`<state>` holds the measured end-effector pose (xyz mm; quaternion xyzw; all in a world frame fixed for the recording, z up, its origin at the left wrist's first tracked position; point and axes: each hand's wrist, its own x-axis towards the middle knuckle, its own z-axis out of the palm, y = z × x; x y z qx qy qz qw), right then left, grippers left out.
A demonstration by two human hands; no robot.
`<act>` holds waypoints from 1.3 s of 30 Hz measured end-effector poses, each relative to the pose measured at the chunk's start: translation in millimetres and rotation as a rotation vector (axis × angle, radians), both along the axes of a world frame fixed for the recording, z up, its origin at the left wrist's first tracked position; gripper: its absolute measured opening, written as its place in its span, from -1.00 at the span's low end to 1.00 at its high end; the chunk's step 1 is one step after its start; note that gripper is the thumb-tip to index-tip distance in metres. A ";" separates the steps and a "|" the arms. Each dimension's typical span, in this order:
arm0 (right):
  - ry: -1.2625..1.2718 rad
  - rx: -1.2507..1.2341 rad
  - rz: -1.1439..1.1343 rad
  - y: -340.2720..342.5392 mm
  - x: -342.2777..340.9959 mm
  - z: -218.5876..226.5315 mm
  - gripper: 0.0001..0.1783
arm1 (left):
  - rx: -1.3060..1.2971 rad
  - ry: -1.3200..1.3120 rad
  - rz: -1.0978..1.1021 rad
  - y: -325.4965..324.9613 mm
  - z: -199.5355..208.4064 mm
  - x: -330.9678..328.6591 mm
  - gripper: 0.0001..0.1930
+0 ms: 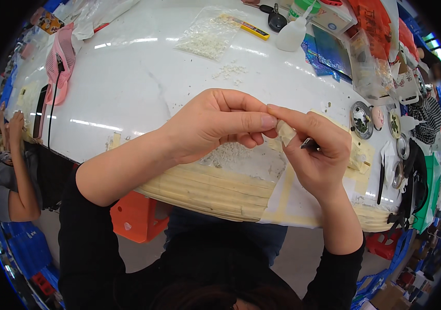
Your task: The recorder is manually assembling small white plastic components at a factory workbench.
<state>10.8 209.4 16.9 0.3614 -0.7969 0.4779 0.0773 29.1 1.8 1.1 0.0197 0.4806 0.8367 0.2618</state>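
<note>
Above the table's near edge my two hands meet at the fingertips. My left hand point(215, 124) is closed, thumb against forefinger, in a pinch at the right fingertips; whatever sits in it is too small to make out. My right hand point(324, 147) is closed too, with a piece of cream tape point(286, 133) wrapped about its thumb tip. A dark metal tool point(309, 144) pokes out between the right fingers, mostly hidden. Beneath the hands, a heap of tiny white pieces point(228, 155) lies on the white table point(143, 88), whose front edge carries cream tape strips point(210, 191).
Farther back lie a clear bag of white bits point(207, 41), a yellow cutter point(254, 30), a car key point(277, 21), a squeeze bottle point(292, 36) and blue packets point(332, 49). Round tins point(361, 120) crowd the right. Another person's hand point(16, 123) shows at far left.
</note>
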 end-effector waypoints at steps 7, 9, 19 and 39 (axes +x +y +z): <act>0.050 0.051 -0.042 -0.5 0.7 -0.9 -0.42 | -0.096 0.088 0.030 -1.4 1.3 -0.3 -0.88; 0.033 0.039 -0.041 0.3 -0.8 -3.3 -0.40 | -0.165 0.190 0.068 0.3 4.6 2.0 -0.88; 0.067 0.127 -0.076 -3.1 1.6 6.1 -0.69 | -0.400 0.636 0.284 4.9 -2.9 6.7 -0.89; 0.187 0.408 -0.171 0.5 -0.3 -3.0 -0.73 | -0.731 1.292 0.435 4.6 -4.4 -0.8 -0.78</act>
